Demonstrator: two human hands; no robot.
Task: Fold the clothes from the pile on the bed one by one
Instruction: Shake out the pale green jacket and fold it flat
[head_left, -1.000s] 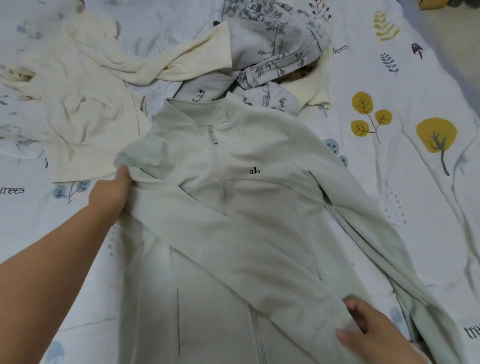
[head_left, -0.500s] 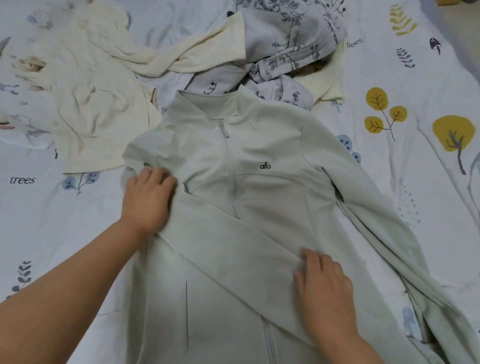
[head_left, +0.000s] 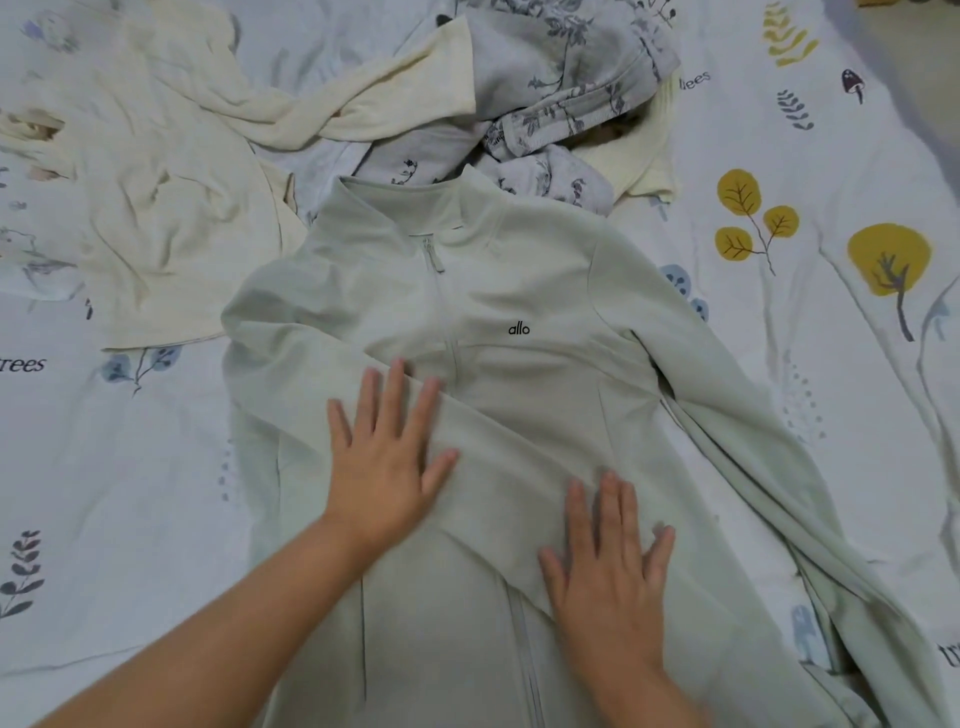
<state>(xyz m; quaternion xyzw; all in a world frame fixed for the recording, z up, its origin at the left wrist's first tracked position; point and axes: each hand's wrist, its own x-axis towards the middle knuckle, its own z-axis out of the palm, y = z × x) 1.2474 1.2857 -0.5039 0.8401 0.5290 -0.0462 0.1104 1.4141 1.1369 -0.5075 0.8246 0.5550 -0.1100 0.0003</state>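
Note:
A pale green zip jacket (head_left: 540, 291) lies face up on the bed, collar away from me, with a small black logo on its chest. Its left sleeve (head_left: 498, 457) is folded diagonally across the front. My left hand (head_left: 387, 452) presses flat on that sleeve with fingers spread. My right hand (head_left: 608, 566) lies flat on the sleeve's lower end, fingers straight. The jacket's other sleeve (head_left: 769, 467) stretches out toward the lower right.
A cream garment (head_left: 156, 208) lies crumpled at the upper left. A grey floral garment (head_left: 561, 88) is bunched behind the collar, over another cream piece (head_left: 649, 166). The printed bedsheet (head_left: 857, 182) shows to the right and left of the jacket.
My left hand slid from the jacket's left shoulder rightward onto the folded sleeve. My right hand came up from the lower right and now lies flat on the sleeve.

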